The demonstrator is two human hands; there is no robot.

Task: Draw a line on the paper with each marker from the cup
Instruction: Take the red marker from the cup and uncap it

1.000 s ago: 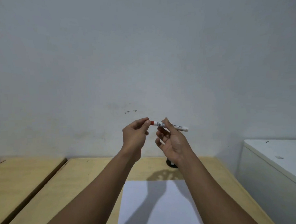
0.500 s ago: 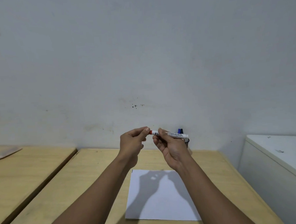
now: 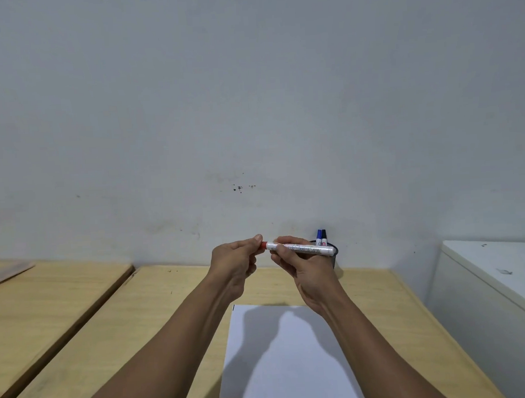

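My right hand (image 3: pixel 301 263) holds a white marker (image 3: pixel 306 249) level by its barrel, above the far end of the desk. My left hand (image 3: pixel 237 261) pinches the marker's red cap (image 3: pixel 263 245) at its left end. A white sheet of paper (image 3: pixel 294 367) lies on the wooden desk (image 3: pixel 158 320) below my forearms. A dark cup (image 3: pixel 334 254) stands against the wall behind my right hand, mostly hidden, with a blue-capped marker (image 3: pixel 319 236) and a black-capped marker (image 3: pixel 324 236) sticking up from it.
A second wooden table (image 3: pixel 47 295) adjoins on the left, with a pale flat object (image 3: pixel 6 273) at its far left. A white cabinet (image 3: pixel 499 280) stands to the right of the desk. The grey wall runs close behind the cup.
The view has tilted down, so both hands and the marker sit lower and the paper and cup show more fully. My left hand still pinches the red cap; the grips look unchanged.
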